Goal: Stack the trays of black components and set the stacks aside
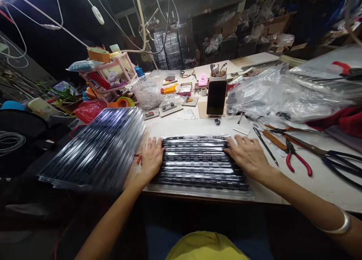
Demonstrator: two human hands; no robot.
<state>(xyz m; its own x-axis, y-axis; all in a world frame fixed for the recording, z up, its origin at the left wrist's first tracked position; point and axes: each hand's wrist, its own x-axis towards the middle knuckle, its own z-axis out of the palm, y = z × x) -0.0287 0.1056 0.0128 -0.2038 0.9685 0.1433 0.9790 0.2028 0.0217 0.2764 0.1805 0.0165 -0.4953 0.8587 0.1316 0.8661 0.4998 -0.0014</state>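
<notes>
Here we are at the white surface [192, 127], and both hands are on the dark, glossy plastic pack [200, 158] lying flat at the front edge, straight ahead of the wearer! The left hand [152, 156] sits at its left side, fingers slightly spread; over on the right side, the right hand [247, 154] has its fingers spread too, thumb reaching in over the rows. Off to the left, a bigger stack of similar glossy sheets [96, 150] lies at a slant. Behind the pack stands a phone [216, 98], upright, and out right, there's a dark pen [266, 147] beside red-handled pliers [290, 149], with clear plastic bags [271, 94] heaped beyond
</notes>
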